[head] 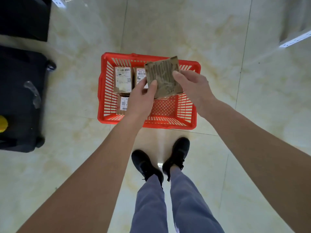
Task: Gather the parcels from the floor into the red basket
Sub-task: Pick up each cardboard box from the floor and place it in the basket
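Our left hand (143,96) and right hand (191,86) pinch a brown cardboard parcel (162,78) between them, the red basket (170,122) below holding labelled parcels (122,79).

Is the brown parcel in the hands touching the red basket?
Cannot tell. The head view looks straight down, so the brown parcel, gripped by left hand and right hand, overlaps the red basket without showing height.

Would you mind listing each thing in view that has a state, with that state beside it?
Left hand: grips the brown parcel's near edge.
Right hand: grips its right edge.
Brown parcel: held above the basket, plain side up.
Red basket: on the floor, partly filled.
Labelled parcels: lying inside, labels up.
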